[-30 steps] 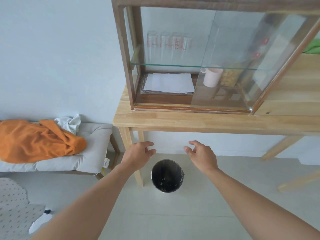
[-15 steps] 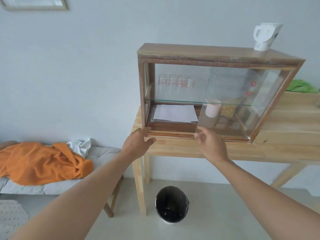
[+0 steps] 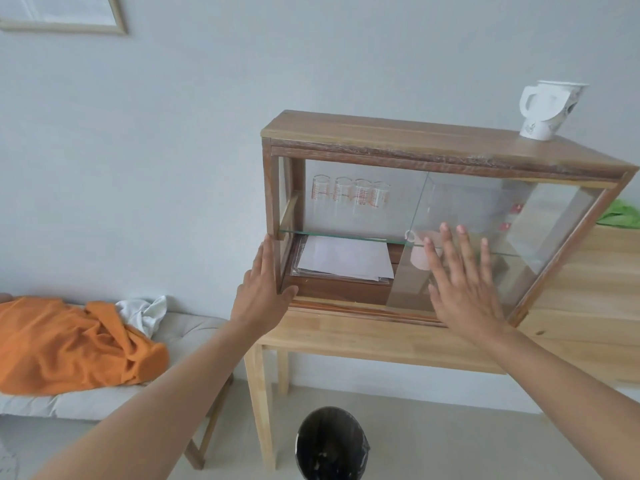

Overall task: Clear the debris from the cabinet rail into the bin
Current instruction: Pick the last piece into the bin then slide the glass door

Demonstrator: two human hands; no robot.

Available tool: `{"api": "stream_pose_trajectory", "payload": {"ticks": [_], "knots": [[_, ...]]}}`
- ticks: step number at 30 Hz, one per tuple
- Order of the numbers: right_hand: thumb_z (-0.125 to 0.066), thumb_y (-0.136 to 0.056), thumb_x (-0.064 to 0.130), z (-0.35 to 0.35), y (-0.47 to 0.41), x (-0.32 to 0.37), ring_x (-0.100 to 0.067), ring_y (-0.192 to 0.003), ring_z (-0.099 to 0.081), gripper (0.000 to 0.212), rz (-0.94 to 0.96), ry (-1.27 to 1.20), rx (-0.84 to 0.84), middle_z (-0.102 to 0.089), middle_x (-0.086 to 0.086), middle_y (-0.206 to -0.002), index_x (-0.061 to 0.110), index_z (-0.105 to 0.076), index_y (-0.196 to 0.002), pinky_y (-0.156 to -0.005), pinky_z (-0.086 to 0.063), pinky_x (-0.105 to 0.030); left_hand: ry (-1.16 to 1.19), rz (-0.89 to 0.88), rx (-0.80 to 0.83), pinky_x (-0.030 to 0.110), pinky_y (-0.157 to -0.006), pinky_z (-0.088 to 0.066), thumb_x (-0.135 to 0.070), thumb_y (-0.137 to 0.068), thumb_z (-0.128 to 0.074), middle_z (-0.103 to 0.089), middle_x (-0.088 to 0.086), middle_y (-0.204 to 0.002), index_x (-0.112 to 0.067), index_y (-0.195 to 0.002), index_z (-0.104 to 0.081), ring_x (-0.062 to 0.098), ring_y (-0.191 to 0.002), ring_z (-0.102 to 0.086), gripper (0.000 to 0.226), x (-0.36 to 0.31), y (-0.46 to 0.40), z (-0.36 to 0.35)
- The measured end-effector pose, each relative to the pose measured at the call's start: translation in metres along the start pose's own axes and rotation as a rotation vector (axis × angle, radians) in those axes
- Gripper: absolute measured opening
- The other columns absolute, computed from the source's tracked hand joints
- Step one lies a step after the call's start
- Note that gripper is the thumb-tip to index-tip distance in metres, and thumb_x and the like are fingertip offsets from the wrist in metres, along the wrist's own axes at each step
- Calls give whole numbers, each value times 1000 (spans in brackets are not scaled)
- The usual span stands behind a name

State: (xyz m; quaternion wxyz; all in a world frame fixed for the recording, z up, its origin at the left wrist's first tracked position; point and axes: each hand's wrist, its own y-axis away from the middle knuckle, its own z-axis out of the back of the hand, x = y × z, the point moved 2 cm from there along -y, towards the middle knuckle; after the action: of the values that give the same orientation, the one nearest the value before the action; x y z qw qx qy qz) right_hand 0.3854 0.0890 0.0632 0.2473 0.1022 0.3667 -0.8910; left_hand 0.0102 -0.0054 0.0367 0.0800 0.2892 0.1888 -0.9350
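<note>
A wooden cabinet [image 3: 415, 140] with sliding glass doors stands on a light wooden table [image 3: 381, 337]. Its bottom rail [image 3: 346, 308] runs along the front; I cannot make out debris on it. My left hand [image 3: 263, 289] lies flat against the cabinet's left post, thumb wrapped round the front. My right hand [image 3: 460, 278] presses flat, fingers spread, on the right glass door [image 3: 519, 230]. The left half of the cabinet stands uncovered. A black-lined bin [image 3: 330, 445] sits on the floor below the table.
Inside are several glass beakers [image 3: 349, 194], a stack of papers [image 3: 346, 258] and a pink mug [image 3: 419, 251]. A white jug [image 3: 543, 109] stands on top. A bench with orange cloth [image 3: 69, 344] is at the left.
Both hands rose from above the bin to the cabinet; the left now rests on the left post, the right flat on the glass door. The view tilted upward.
</note>
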Motion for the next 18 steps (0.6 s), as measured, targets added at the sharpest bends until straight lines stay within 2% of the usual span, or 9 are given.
{"api": "stream_pose_trajectory", "payload": {"ticks": [6, 11, 18], "knots": [[-83, -88, 43, -18, -11, -30, -47, -170, 0, 120, 34, 98, -10, 3, -20, -184, 11, -7, -175, -130, -3, -78, 23, -36, -21, 55, -104, -47, -23, -86, -81, 4, -13, -174, -51, -149, 36, 37, -144, -40, 135, 4, -2, -8], [-83, -88, 45, -27, -15, -32, -48, -169, 0, 120, 63, 132, -25, 2, -20, -184, 10, -8, -175, -130, 1, -76, 29, -53, -16, 52, -104, -47, -16, -84, -79, -2, -12, -174, -50, -152, 33, 34, -146, -38, 135, 8, -1, -5], [-79, -91, 54, -21, -40, 8, -44, -170, -5, 117, 125, 136, -57, 1, -17, -184, 13, -9, -175, -130, -5, -77, 78, -49, -16, 50, -99, -49, -10, -82, -77, -7, -13, -173, -53, -154, 28, 35, -143, -43, 134, 9, 0, -2]]}}
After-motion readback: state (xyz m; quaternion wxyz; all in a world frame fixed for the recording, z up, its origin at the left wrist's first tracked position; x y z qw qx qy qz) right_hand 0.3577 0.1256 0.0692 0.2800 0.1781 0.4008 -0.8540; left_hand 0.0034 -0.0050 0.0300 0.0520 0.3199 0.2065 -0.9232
